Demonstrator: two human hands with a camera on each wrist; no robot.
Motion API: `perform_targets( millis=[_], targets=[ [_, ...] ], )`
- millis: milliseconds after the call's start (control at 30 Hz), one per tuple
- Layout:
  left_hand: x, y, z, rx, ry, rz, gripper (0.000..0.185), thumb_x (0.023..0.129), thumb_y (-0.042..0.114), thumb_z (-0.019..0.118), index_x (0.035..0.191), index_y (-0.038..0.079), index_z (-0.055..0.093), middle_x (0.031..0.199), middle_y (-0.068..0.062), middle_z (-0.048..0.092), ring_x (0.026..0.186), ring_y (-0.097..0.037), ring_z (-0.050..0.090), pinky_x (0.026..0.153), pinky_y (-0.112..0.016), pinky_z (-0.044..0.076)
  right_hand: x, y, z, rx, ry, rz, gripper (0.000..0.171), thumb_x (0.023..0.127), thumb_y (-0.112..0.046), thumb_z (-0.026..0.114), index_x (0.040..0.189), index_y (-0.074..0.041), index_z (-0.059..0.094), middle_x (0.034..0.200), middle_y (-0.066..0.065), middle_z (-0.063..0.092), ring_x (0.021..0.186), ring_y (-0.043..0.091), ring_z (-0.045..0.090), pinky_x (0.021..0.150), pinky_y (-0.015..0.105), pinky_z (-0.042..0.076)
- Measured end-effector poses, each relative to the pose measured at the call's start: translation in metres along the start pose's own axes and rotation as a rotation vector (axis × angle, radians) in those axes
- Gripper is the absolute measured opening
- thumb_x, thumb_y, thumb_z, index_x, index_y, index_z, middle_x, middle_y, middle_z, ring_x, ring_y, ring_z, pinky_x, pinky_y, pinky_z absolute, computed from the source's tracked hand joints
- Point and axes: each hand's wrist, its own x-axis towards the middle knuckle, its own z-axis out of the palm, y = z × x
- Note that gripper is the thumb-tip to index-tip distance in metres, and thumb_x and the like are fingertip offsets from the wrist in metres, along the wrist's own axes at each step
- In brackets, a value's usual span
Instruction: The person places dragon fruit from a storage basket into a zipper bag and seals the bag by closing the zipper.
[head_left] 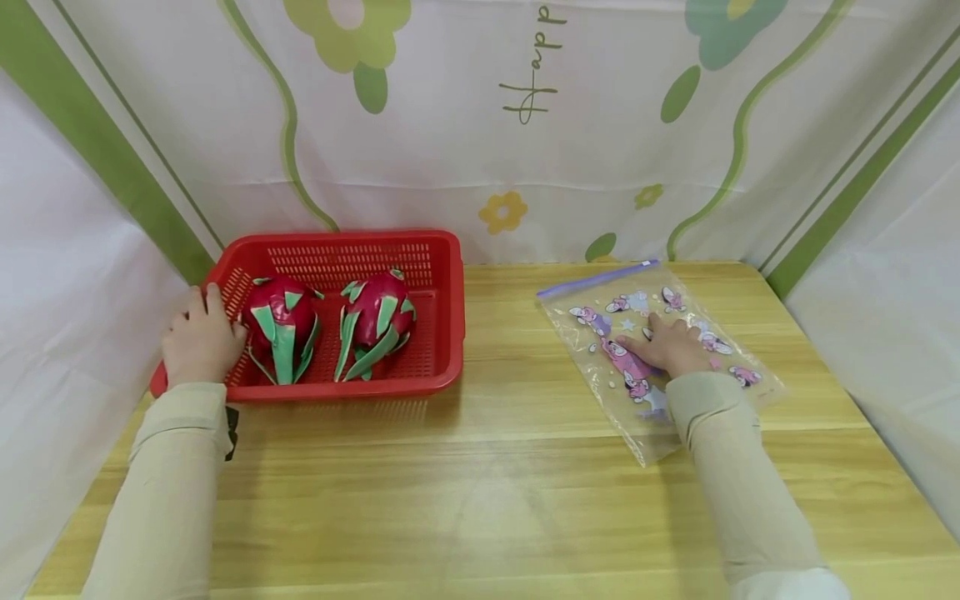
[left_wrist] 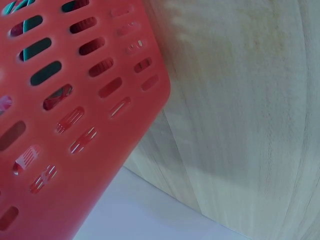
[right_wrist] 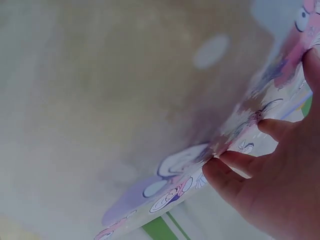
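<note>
A red plastic basket (head_left: 345,388) with slotted walls stands at the left of the table, and its outer wall (left_wrist: 95,165) fills the left of the left wrist view. Inside lie two dragon fruits, one on the left (head_left: 296,302) and one on the right (head_left: 372,312), both red with green scales. My left hand (head_left: 198,340) grips the basket's left rim, its thumb on the inner side. A clear zip bag (head_left: 600,367) with a purple seal and pink cartoon prints lies flat at the right. My right hand (head_left: 675,346) rests on it, fingers spread and fingertips (right_wrist: 212,165) touching the plastic.
The wooden table (head_left: 480,500) extends between the basket and the bag and towards me. A white cloth with printed flowers (head_left: 502,212) hangs behind the table's back edge. Pale cloth walls (head_left: 900,250) stand along both sides.
</note>
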Motion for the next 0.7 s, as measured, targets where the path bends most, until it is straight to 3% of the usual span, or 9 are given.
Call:
perform_targets(
  millis=[267, 600, 700],
  targets=[
    [0.0, 0.0, -0.001, 0.002, -0.005, 0.001, 0.07, 0.095, 0.021, 0.039, 0.147, -0.011, 0.006, 0.144, -0.041, 0.015, 0.113, -0.065, 0.031, 0.092, -0.072, 0.035, -0.001, 0.001, -0.003, 0.0, -0.007, -0.015, 0.101, 0.088, -0.07, 0.04, 0.147, 0.008, 0.013, 0.144, 0.045, 0.011, 0.131, 0.065, 0.009, 0.097, 0.081, 0.019],
    [-0.001, 0.002, -0.002, 0.004, -0.011, -0.001, 0.071, 0.096, 0.022, 0.04, 0.148, -0.01, 0.004, 0.144, -0.041, 0.014, 0.113, -0.065, 0.031, 0.091, -0.073, 0.035, 0.001, 0.009, -0.006, 0.0, -0.073, -0.063, 0.102, 0.089, -0.068, 0.04, 0.15, 0.005, 0.006, 0.148, 0.043, -0.001, 0.132, 0.066, 0.001, 0.099, 0.082, 0.012],
    [-0.001, 0.003, -0.002, 0.006, -0.012, 0.001, 0.071, 0.096, 0.022, 0.04, 0.148, -0.011, 0.004, 0.144, -0.041, 0.014, 0.113, -0.065, 0.031, 0.091, -0.073, 0.035, 0.002, 0.011, -0.007, 0.006, -0.086, -0.096, 0.1, 0.09, -0.065, 0.045, 0.149, 0.007, 0.007, 0.148, 0.043, -0.001, 0.132, 0.066, 0.005, 0.101, 0.079, 0.013]
  ],
)
